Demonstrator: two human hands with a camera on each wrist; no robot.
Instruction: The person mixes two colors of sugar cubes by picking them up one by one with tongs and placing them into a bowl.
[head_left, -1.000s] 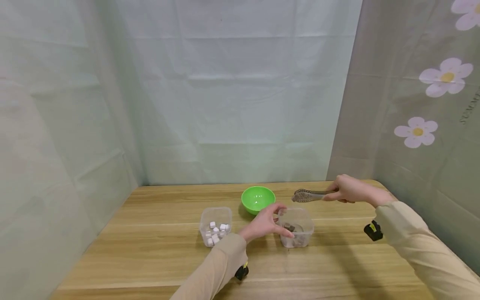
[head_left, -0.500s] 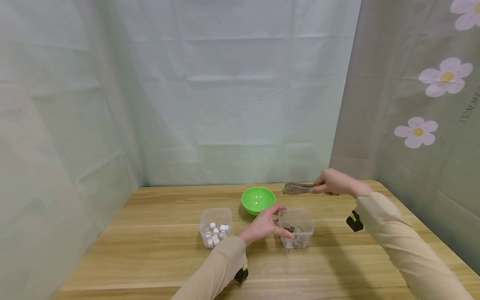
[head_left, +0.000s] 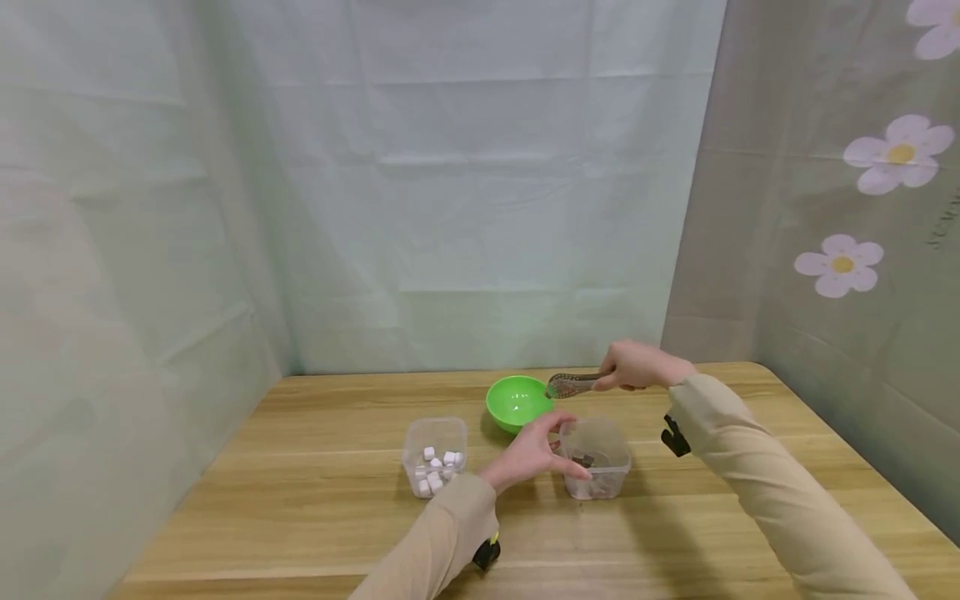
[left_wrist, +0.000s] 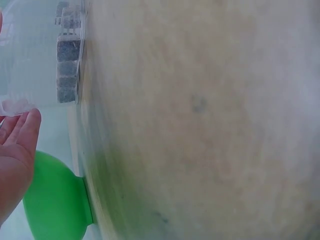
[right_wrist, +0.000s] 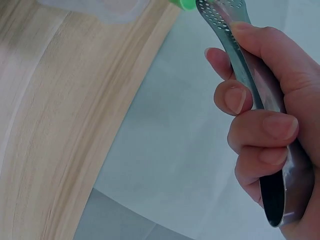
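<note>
Head cam: right hand [head_left: 637,365] has the tongs [head_left: 576,384] squeezed, tips at the green bowl's [head_left: 517,400] 3 o'clock rim. Can't tell if they're touching it or carrying anything. Coming in too low could knock the bowl, imo, and a loose squeeze could drop whatever's in there. Tongs point to 9, long axis roughly 9-to-3.

Left wrist: left hand [left_wrist: 15,160] grips the clear tub [left_wrist: 35,55], dark cubes [left_wrist: 68,50] inside.

Right wrist: tongs firmly wrapped, tips between 11 and 12.

This is a screened-off booth [head_left: 127,275], the kind of room beyond it hidden. Pale hanging sheets [head_left: 465,208], printed with flowers [head_left: 900,155] at right, surround a wood-grain tabletop [head_left: 292,475].
</note>
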